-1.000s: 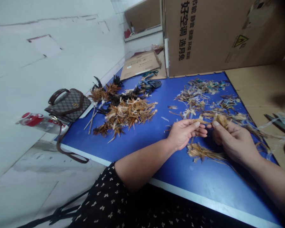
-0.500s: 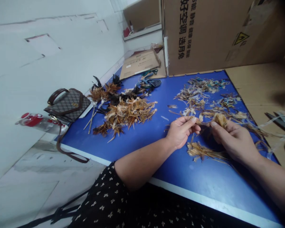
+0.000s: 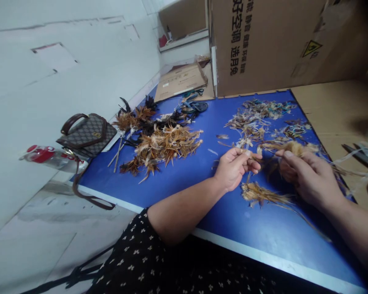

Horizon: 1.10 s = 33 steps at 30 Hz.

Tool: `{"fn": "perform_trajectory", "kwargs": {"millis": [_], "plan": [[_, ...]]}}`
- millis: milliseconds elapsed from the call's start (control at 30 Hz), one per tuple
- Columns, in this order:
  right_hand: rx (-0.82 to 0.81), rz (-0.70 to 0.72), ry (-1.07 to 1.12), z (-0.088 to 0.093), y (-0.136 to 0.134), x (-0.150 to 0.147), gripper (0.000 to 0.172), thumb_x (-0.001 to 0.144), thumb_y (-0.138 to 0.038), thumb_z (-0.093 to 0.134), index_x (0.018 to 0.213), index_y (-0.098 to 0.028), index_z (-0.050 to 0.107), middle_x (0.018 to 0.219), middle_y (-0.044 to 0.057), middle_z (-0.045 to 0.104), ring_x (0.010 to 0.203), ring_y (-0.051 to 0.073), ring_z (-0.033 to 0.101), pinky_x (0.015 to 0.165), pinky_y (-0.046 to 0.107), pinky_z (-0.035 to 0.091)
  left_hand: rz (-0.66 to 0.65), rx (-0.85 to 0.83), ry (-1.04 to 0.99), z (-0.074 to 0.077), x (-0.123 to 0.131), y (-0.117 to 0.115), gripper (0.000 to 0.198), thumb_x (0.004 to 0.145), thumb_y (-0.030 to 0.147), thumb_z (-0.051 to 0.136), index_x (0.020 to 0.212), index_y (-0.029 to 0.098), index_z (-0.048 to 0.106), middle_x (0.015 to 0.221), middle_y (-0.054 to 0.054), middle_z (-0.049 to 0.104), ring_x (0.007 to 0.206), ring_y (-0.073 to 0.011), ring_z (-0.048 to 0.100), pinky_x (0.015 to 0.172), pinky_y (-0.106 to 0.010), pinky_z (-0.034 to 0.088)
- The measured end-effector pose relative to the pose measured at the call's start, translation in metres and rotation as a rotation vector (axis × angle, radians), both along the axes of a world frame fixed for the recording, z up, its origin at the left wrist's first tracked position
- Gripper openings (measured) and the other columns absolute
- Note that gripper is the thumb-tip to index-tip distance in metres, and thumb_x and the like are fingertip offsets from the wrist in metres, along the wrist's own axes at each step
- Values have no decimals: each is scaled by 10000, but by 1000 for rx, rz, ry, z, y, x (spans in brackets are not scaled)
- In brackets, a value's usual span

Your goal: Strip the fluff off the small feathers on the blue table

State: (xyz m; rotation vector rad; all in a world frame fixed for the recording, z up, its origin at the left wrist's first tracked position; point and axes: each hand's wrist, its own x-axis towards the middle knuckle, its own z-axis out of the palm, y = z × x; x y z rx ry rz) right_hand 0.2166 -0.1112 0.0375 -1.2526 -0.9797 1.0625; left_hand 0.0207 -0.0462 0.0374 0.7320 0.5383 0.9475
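Note:
My left hand (image 3: pixel 235 166) is closed in a pinch at the middle of the blue table, on the end of what looks like a small brown feather (image 3: pixel 256 156). To its right, my right hand (image 3: pixel 309 173) is closed round a fluffy tan feather tuft (image 3: pixel 294 148), which sticks out above the thumb. The two hands are apart. Below and between them lies a bundle of golden-brown feathers (image 3: pixel 260 193) with long thin quills trailing right. Loose pale and brown feather scraps (image 3: pixel 248 130) lie behind the hands.
A large heap of orange-brown feathers (image 3: pixel 167 145) lies left of my hands, with black feathers (image 3: pixel 155 127) behind it. Scissors (image 3: pixel 363 158) rest on cardboard at the right. A patterned handbag (image 3: pixel 88 132) and a red-capped bottle (image 3: pixel 55 158) are at the left edge. A big carton (image 3: pixel 272 49) stands behind.
My right hand has moved a little to the right with the tan tuft, widening the gap between the hands. My left hand has barely moved.

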Motion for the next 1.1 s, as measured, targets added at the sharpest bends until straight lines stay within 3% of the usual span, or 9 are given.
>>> {"fn": "perform_trajectory", "kwargs": {"millis": [200, 400, 533, 600, 667, 733, 800, 933, 1100], "plan": [[-97, 41, -89, -4, -2, -5, 616, 841, -813, 821, 965, -220, 712, 687, -7, 570, 587, 121, 468, 486, 227, 345, -65, 18, 4, -5, 1, 1, 461, 795, 471, 987, 916, 158, 671, 839, -13, 717, 653, -103, 626, 638, -285, 462], [-72, 178, -312, -4, -6, -5, 614, 889, -813, 780, 885, -205, 700, 680, -3, 566, 585, 116, 429, 498, 245, 343, -161, 25, 48, -12, 2, 3, 545, 691, 540, 1032, 901, 143, 726, 746, -3, 683, 599, -86, 565, 605, -290, 374], [-9, 304, -350, -1, -5, -8, 569, 924, -778, 770, 1029, -219, 775, 909, 68, 724, 821, 202, 627, 693, 293, 538, -168, 58, 80, -14, 3, 3, 558, 671, 539, 1037, 931, 152, 730, 656, 24, 647, 573, -80, 530, 607, -287, 332], [8, 323, -342, 1, -4, -10, 553, 925, -767, 778, 1035, -225, 779, 963, 76, 741, 924, 230, 670, 779, 305, 568, -153, 69, 94, -15, 2, 3, 556, 665, 540, 1038, 912, 159, 717, 622, 37, 624, 567, -82, 523, 607, -289, 324], [-8, 292, -344, 2, -4, -11, 571, 921, -783, 770, 972, -213, 762, 831, 43, 675, 783, 187, 620, 667, 273, 519, -138, 78, 103, -15, 2, 3, 558, 663, 545, 1036, 905, 164, 708, 615, 39, 621, 566, -84, 520, 606, -291, 318], [-40, 226, -347, 3, -5, -12, 621, 914, -823, 747, 884, -204, 713, 693, -3, 567, 610, 128, 473, 522, 245, 386, -122, 84, 110, -15, 2, 3, 564, 665, 562, 1029, 898, 164, 704, 629, 35, 624, 568, -80, 511, 605, -291, 311], [-59, 148, -329, 1, -6, -12, 651, 912, -853, 725, 834, -210, 654, 638, -25, 513, 552, 106, 394, 477, 243, 309, -104, 82, 112, -15, 3, 2, 561, 668, 568, 1022, 884, 165, 697, 641, 38, 614, 572, -76, 502, 603, -290, 308], [-28, 15, -251, -3, -5, -11, 588, 935, -808, 744, 884, -235, 623, 637, -38, 516, 549, 111, 415, 474, 247, 309, -94, 74, 113, -16, 2, 2, 524, 695, 544, 1009, 864, 170, 684, 655, 42, 599, 584, -76, 496, 610, -293, 323], [71, 3, -329, -2, -5, -8, 539, 992, -741, 728, 846, -243, 586, 656, -38, 507, 555, 111, 411, 481, 261, 323, -78, 50, 94, -15, 2, 2, 524, 689, 534, 1017, 885, 166, 700, 690, 29, 621, 594, -83, 508, 613, -297, 329]]}}
